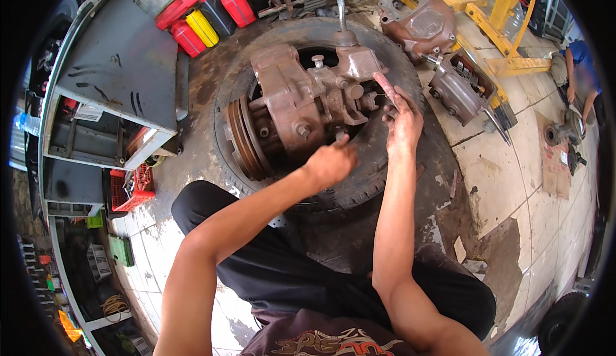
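Brown cast-metal gearbox (289, 102) rests on treaded tire (371, 166).

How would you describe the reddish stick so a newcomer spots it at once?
Find the large tyre lying flat, with a brown metal gearbox on it. At the gearbox's right side, the person's right grip holds the reddish stick: slim and pinkish, unlike the brown metal beside it.

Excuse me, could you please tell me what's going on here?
A person is working bare-handed at a brown metal housing resting on a tyre. The right hand holds a reddish stick beside the housing. The left hand is blurred at its lower edge; whether it grips anything is unclear.
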Demonstrator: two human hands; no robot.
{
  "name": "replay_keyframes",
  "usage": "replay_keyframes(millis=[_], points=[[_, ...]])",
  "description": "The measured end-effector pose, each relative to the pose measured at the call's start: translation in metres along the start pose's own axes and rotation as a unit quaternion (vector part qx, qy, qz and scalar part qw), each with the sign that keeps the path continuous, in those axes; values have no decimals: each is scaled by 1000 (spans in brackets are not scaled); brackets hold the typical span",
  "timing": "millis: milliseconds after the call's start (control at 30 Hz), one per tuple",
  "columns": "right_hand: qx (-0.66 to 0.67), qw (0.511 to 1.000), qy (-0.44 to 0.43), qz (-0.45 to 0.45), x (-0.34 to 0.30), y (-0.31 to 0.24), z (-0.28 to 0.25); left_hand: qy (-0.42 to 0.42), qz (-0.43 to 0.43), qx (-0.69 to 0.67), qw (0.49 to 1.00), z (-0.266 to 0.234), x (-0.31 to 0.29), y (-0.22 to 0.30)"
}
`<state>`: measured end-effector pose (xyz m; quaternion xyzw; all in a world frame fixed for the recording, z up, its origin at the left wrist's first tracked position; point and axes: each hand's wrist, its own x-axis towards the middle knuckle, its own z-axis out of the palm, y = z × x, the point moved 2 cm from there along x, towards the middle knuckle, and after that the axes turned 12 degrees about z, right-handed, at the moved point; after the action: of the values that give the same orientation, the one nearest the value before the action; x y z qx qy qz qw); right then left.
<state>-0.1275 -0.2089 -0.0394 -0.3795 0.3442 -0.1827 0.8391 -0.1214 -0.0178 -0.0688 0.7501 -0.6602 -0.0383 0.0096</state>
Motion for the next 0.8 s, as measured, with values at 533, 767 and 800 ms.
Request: replay_keyframes(millis=[533, 767, 800], points=[[16, 1000, -12, 6, 8, 8, -4, 342, -194, 19, 919, -139, -34, -54], [24, 1000, -3, 17, 5, 11, 6, 359, -345, -111, 860, -178, -76, -88], [23, 1000, -6, 16, 6, 13, 7, 331, -370, -134, 858, -182, -79, -87]])
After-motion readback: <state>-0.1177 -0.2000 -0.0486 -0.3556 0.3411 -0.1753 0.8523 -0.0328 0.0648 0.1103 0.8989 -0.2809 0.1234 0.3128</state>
